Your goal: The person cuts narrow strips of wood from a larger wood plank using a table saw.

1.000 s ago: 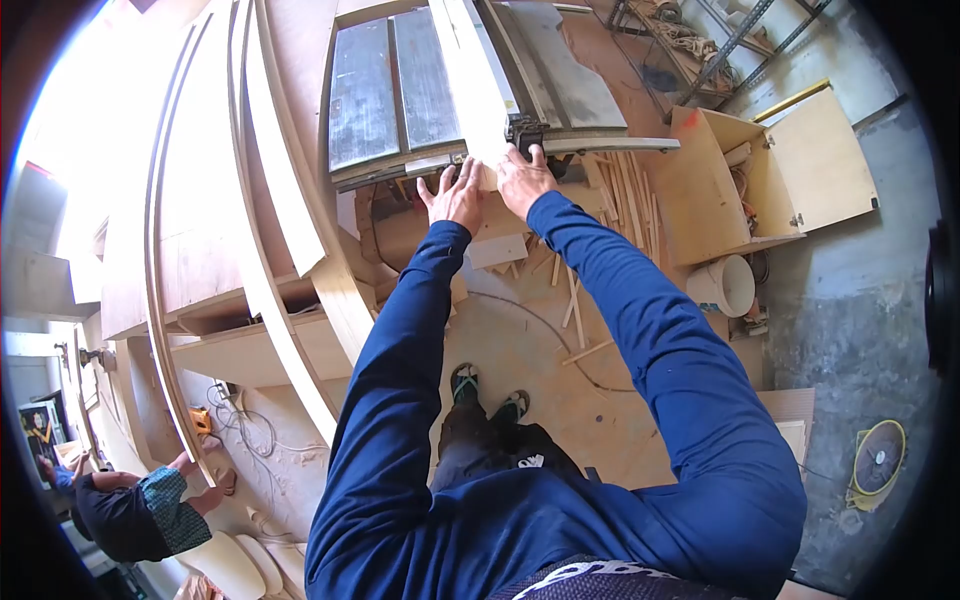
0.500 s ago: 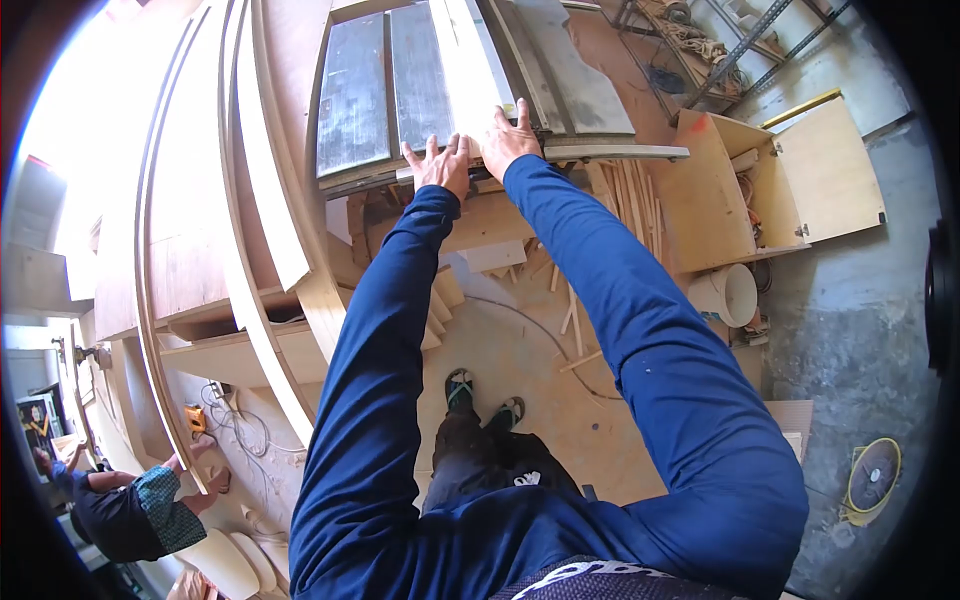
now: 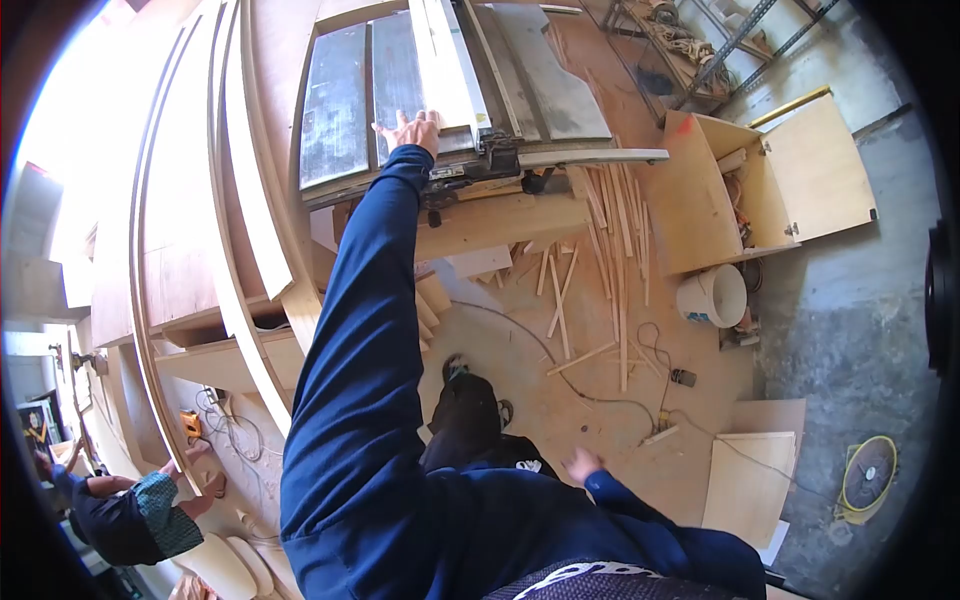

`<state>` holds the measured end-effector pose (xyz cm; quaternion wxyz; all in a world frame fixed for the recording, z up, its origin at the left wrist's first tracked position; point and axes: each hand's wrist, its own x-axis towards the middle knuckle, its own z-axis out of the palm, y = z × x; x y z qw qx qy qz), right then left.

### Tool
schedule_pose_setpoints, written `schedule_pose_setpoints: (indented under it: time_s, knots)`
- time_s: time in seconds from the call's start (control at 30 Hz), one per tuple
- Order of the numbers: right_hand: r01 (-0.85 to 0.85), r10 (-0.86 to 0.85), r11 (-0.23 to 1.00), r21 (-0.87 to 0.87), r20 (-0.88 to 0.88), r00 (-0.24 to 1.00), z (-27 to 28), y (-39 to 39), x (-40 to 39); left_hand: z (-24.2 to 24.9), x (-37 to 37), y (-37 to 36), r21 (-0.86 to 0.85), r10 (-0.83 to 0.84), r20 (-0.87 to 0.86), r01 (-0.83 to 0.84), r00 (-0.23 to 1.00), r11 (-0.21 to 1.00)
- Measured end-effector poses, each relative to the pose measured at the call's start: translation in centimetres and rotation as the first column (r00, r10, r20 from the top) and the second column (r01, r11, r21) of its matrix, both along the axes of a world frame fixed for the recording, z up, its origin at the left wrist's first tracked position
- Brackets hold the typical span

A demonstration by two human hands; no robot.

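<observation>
My left hand (image 3: 410, 132) lies with spread fingers at the near end of a pale wooden board (image 3: 440, 70), partly over the grey metal top (image 3: 335, 100) of what looks like a table saw. The board runs away from me alongside a long fence (image 3: 462, 75). At the front edge, right of that hand, sits a dark clamp-like fence head (image 3: 497, 157), above a pale rail (image 3: 590, 156). Lowered beside my body, my right hand (image 3: 582, 463) hangs over the floor with its fingers loosely apart and nothing visible in it.
Long curved wooden strips (image 3: 225, 210) stand on the left. Thin offcuts (image 3: 622, 250) and a cable (image 3: 590, 400) lie on the floor. Right are an open wooden cabinet (image 3: 700, 190), a white bucket (image 3: 705, 297) and a fan (image 3: 868, 474). Another person (image 3: 125, 520) is at lower left.
My right hand has left the board and dropped back to my side. My left hand stays at the board's near end. The view has shifted slightly, showing more floor on the right.
</observation>
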<state>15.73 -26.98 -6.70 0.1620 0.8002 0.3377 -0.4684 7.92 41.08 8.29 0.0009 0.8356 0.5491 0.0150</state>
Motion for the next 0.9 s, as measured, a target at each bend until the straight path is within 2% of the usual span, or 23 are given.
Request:
schedule_pose_setpoints:
  time_s: [0.03, 0.07, 0.1, 0.13, 0.2, 0.23, 0.3, 0.33, 0.37, 0.4, 0.43, 0.47, 0.53, 0.6, 0.73, 0.8, 0.9]
  knots:
    - [0.112, -0.112, 0.993, -0.022, -0.014, 0.994, -2.3, -6.8, 0.5, -0.3, 0.2, 0.7, 0.012, 0.0, 0.01, 0.0, 1.0, 1.0]
    - [0.615, -0.664, 0.738, -0.278, -0.142, 0.734, -10.1, -17.3, 2.3, -0.2, 0.4, 1.4, 0.01, 0.0, 0.01, 0.0, 1.0, 1.0]
    - [0.299, -0.331, 0.932, -0.204, -0.149, 0.932, -3.4, -17.2, 2.6, -0.5, 0.6, 2.1, 0.008, 0.002, 0.012, -0.002, 1.0, 1.0]
    - [0.343, -0.383, 0.874, -0.345, -0.054, 0.922, -1.4, -19.0, 2.7, -0.1, 0.8, 2.4, -0.006, 0.018, -0.002, -0.018, 1.0, 1.0]
    - [0.339, -0.353, 0.838, -0.428, 0.05, 0.934, -6.1, -27.0, 2.6, 0.2, 1.3, 3.6, 0.004, 0.02, -0.027, -0.02, 0.999, 1.0]
    - [0.347, -0.362, 0.834, -0.429, 0.049, 0.931, -5.2, -25.7, 2.7, 0.5, 1.5, 4.1, -0.007, 0.024, -0.046, -0.025, 0.999, 1.0]
    - [0.008, -0.044, 0.927, -0.375, -0.089, 0.995, -2.2, -21.3, 3.5, 0.4, 2.0, 5.8, 0.014, 0.03, -0.058, -0.03, 0.998, 0.999]
    - [-0.228, 0.195, 0.941, -0.251, -0.149, 0.969, -3.7, -20.5, 4.0, 0.0, 2.2, 6.8, 0.012, 0.026, -0.056, -0.025, 0.998, 1.0]
    - [-0.222, 0.207, 0.96, -0.17, -0.102, 0.973, -3.2, -16.7, 4.4, -0.2, 2.3, 7.7, 0.01, 0.023, -0.054, -0.022, 0.998, 1.0]
    - [-0.233, 0.232, 0.973, -0.011, -0.055, 0.971, -3.5, -13.9, 5.0, -0.6, 2.3, 8.6, 0.038, 0.012, -0.072, -0.009, 0.997, 0.999]
    - [0.144, -0.142, 0.984, 0.104, -0.024, 0.99, -4.4, -11.0, 5.1, -0.8, 2.6, 9.2, 0.037, 0.01, -0.075, -0.007, 0.997, 0.999]
    - [0.491, -0.496, 0.843, 0.219, -0.039, 0.868, -5.3, -8.0, 5.0, -0.9, 2.5, 9.6, 0.041, 0.003, -0.061, -0.001, 0.998, 0.999]
    - [0.492, -0.49, 0.772, 0.403, -0.117, 0.864, -2.3, 1.8, 5.4, -0.7, 2.7, 10.8, 0.007, -0.001, -0.068, 0.001, 0.998, 1.0]
    - [0.45, -0.423, 0.729, 0.516, -0.177, 0.889, -0.1, 9.4, 6.0, -0.6, 2.8, 11.9, 0.026, 0.003, -0.065, -0.001, 0.998, 1.0]
    - [0.498, -0.376, 0.604, 0.622, -0.329, 0.866, 6.9, 22.7, 7.7, -0.4, 3.3, 13.9, 0.012, -0.003, -0.046, 0.003, 0.999, 1.0]
    - [0.284, -0.247, 0.589, 0.757, -0.166, 0.955, 8.7, 27.5, 9.2, -1.2, 3.5, 15.2, 0.015, -0.008, -0.043, 0.009, 0.999, 1.0]
    - [0.211, -0.179, 0.409, 0.888, -0.149, 0.973, 11.8, 34.1, 10.9, -1.4, 3.5, 16.8, 0.06, -0.014, 0.002, 0.014, 1.0, 0.998]
